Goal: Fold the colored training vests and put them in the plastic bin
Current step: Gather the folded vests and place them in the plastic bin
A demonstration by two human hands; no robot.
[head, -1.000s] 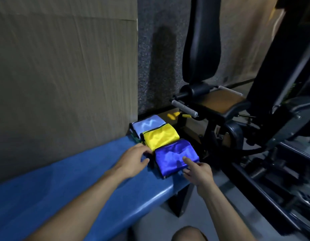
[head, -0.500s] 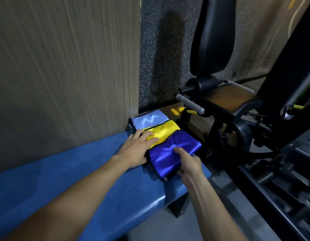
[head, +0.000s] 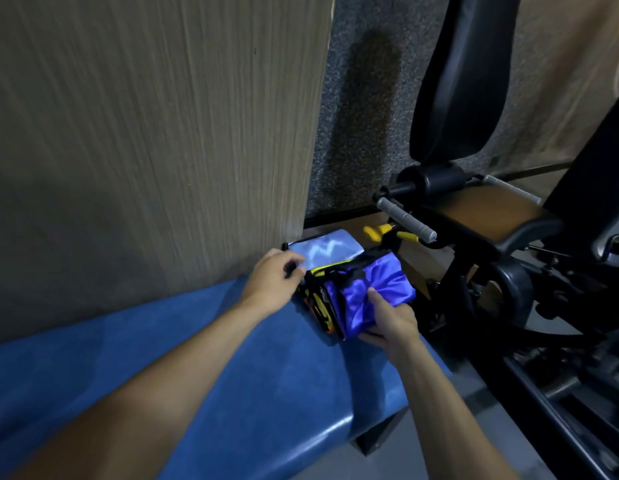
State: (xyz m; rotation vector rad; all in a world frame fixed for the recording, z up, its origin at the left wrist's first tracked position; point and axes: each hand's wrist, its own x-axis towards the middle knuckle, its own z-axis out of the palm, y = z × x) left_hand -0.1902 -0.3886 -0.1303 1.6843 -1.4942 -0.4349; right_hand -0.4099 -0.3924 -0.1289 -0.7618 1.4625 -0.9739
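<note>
Several folded vests sit at the far end of the blue padded bench (head: pixel 232 368). My right hand (head: pixel 387 320) grips a stack of them with a purple-blue vest (head: pixel 377 282) on top, tipped up on edge so the yellow, orange and black folds (head: pixel 322 306) show. Behind it a light blue vest (head: pixel 329 249) lies flat against the wall. My left hand (head: pixel 275 284), fingers curled, grips the stack's far left corner at the black trim. No plastic bin is in view.
A wood-grain wall panel (head: pixel 145 133) rises directly behind the bench. To the right stands a black gym machine (head: pixel 474 216) with a tall back pad, brown seat, grey handle and yellow lever, close to the bench's end. Grey floor lies below.
The vests lay flat in a row before. Now my right hand has gathered and tilted the purple-blue stack up on edge, and my left hand has shifted onto its far corner.
</note>
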